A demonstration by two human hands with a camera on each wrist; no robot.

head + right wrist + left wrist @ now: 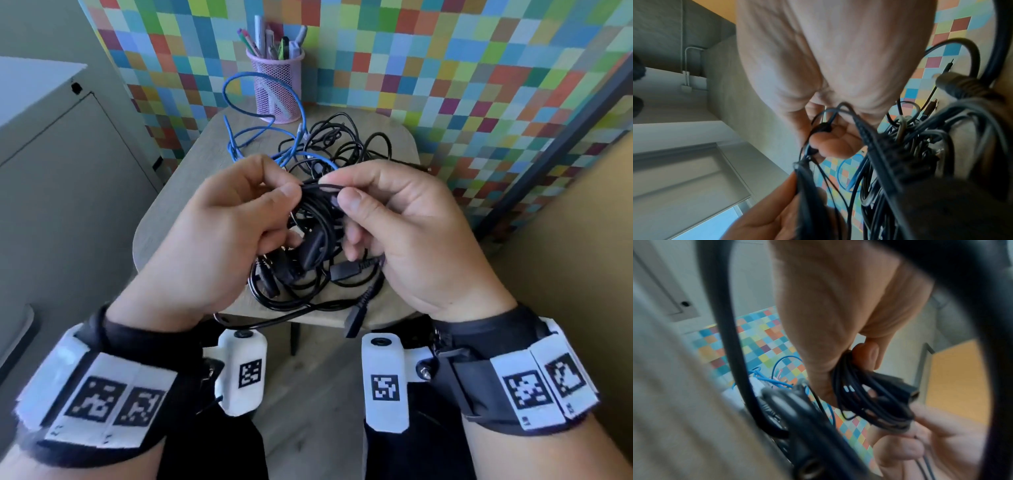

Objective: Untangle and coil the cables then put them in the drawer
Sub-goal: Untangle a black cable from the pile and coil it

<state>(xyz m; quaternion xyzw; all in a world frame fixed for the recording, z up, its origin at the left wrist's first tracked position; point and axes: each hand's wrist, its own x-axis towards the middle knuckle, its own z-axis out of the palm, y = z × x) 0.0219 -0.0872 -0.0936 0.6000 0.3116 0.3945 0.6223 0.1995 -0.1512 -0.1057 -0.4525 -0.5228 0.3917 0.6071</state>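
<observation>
Hands pinching black cables

Over a small wooden table, the left hand and right hand pinched a bunch of black cables. More black cables lay beneath, a blue cable looped farther off, beside a pink mesh pen cup.
</observation>
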